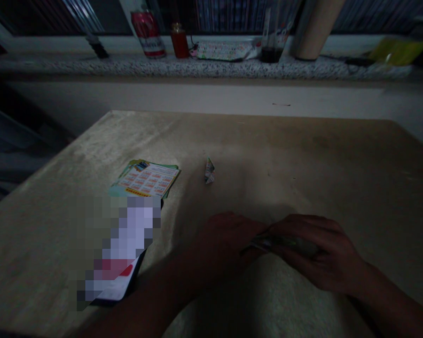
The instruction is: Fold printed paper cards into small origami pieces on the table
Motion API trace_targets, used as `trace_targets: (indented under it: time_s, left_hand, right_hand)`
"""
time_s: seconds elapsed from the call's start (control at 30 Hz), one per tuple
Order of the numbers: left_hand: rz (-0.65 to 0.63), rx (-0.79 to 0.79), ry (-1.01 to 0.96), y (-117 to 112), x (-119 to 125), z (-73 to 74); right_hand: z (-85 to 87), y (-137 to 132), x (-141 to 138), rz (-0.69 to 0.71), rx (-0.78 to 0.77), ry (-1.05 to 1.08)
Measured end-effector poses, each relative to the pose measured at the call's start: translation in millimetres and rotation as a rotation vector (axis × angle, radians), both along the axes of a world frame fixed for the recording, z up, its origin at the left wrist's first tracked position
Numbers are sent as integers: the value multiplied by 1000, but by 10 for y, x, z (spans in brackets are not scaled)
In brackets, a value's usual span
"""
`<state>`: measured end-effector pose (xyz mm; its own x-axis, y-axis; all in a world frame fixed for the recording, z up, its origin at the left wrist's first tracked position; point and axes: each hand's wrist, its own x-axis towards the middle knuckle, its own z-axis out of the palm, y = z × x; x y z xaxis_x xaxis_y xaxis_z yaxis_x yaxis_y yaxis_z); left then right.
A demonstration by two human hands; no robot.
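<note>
In dim light, a small piece of folded paper [262, 242] is held low over the near part of the table. My left hand [229, 234] is closed on its left end, with most of the fingers in shadow. From the right, my right hand [317, 249] pinches the same paper between thumb and fingers. The paper's exact shape is partly hidden by the fingers. Farther back lies a small folded paper piece [209, 171], pointed and printed, apart from both hands. Left of it is a stack of printed cards [148, 179].
A phone [130, 239], partly blurred out, lies near my left forearm on the table [91, 141]. Along the stone windowsill [211, 69] stand a red can [148, 34], a small bottle [179, 41], a glass with dark liquid [273, 37] and a tall cylinder [317, 29].
</note>
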<state>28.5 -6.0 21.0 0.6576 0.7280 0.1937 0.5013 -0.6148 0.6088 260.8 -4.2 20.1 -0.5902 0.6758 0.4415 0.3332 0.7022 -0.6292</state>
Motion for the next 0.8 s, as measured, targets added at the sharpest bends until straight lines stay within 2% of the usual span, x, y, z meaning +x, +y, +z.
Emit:
trace_targets:
  time_s: [0.13,0.23,0.33,0.43,0.63,0.8]
  left_hand:
    - [-29,14,14,-6,3,15]
    - [-7,18,23,-11,13,19]
    - [27,-41,20,-7,27,31]
    - [67,-160,-47,1,44,51]
    - [239,-572,-335,-12,78,79]
    - [352,-727,-418,-9,96,76]
  right_hand:
    - [-13,5,-10,-26,-22,48]
    - [-28,3,-27,-65,8,63]
    - [-24,-2,-47,-95,19,60]
    - [1,-5,-56,-112,24,62]
    - [14,-15,-44,-121,-43,108]
    - [-26,-26,-78,-132,-131,155]
